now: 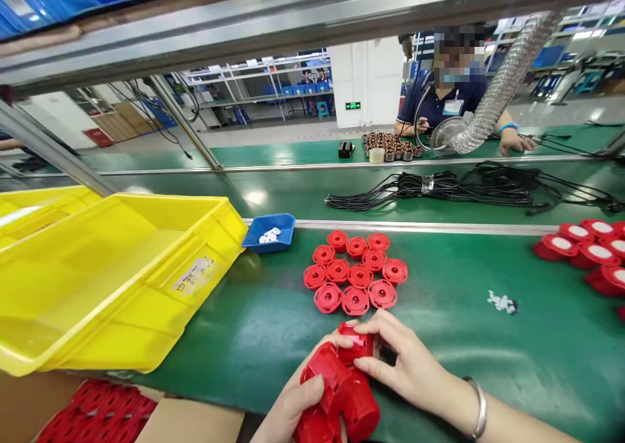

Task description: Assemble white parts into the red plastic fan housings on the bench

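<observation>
Several red plastic parts (pixel 329 381) are clustered in my left hand (pixel 295 400) at the bottom centre, its thumb pressed on one of them. My right hand (pixel 405 358), with a silver bangle on the wrist, pinches another red part (pixel 355 344) at the top of the cluster between thumb and fingers. Just beyond my hands, a group of red round parts (pixel 355 300) lies on the green table (pixel 454 267), their flanged faces up.
Yellow bins (pixel 122 260) and a blue tray (pixel 268 242) with white pieces stand left. A carton (pixel 190 420) holds red parts. At right are white bits (pixel 502 302) and white-topped red parts (pixel 599 254). Black cables (pixel 439 189) lie behind; a person sits opposite.
</observation>
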`<state>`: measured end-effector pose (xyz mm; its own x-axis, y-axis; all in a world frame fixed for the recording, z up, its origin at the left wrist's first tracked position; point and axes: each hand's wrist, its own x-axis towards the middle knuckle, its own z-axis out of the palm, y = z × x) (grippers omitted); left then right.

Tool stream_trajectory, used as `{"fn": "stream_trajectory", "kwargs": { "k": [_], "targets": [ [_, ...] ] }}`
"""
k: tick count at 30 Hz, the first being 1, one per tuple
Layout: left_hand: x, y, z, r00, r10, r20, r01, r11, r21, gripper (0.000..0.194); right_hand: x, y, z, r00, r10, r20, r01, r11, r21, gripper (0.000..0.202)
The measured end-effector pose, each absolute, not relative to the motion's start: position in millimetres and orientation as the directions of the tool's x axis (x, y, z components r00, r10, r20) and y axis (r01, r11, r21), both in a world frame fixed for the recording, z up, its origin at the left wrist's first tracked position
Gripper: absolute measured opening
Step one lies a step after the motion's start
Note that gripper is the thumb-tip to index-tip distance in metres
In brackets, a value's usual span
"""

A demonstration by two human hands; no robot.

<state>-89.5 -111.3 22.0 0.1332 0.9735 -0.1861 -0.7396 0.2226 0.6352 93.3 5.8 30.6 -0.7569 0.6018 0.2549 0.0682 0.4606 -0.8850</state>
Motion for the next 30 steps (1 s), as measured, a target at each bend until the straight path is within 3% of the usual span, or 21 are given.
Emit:
{"fn": "stream_trajectory", "kwargs": {
  "k": [7,10,13,16,21,25,28,30],
  "targets": [
    [-87,-107,25,0.104,0.964,-0.244,-0.784,0.230,0.576,0.046,93,13,23,-0.739,0.663,0.117,-0.029,0.143,-0.989,0.028],
    [-79,-105,28,0.036,0.963,-0.269,-0.808,0.186,0.559,0.036,93,9,29,-0.660,0.700,0.272,-0.021,0.344,-0.939,0.024],
    [-68,-102,31,-0.061,0.938,-0.340,-0.780,0.168,0.602,0.031,91,-1,39,-0.746,0.508,0.431,-0.041,0.610,-0.791,0.033],
    [-60,-98,30,-0.159,0.909,-0.385,-0.737,0.149,0.659,0.038,84,-11,46,-0.783,0.404,0.474,-0.045,0.722,-0.690,0.043],
    [-55,-96,22,-0.228,0.878,-0.421,-0.699,0.153,0.698,0.050,79,-13,47,-0.820,0.401,0.408,0.025,0.737,-0.675,0.049],
    [-52,-98,25,-0.188,0.895,-0.405,-0.713,0.159,0.683,0.053,82,-12,48,-0.825,0.356,0.438,-0.022,0.754,-0.656,0.050],
    [-52,-99,30,-0.156,0.908,-0.388,-0.767,0.136,0.627,0.050,85,-9,49,-0.825,0.340,0.451,-0.108,0.689,-0.717,0.044],
    [-54,-99,34,-0.110,0.910,-0.400,-0.823,0.142,0.550,0.049,87,-4,49,-0.788,0.415,0.454,-0.119,0.622,-0.774,0.036]
  ]
}}
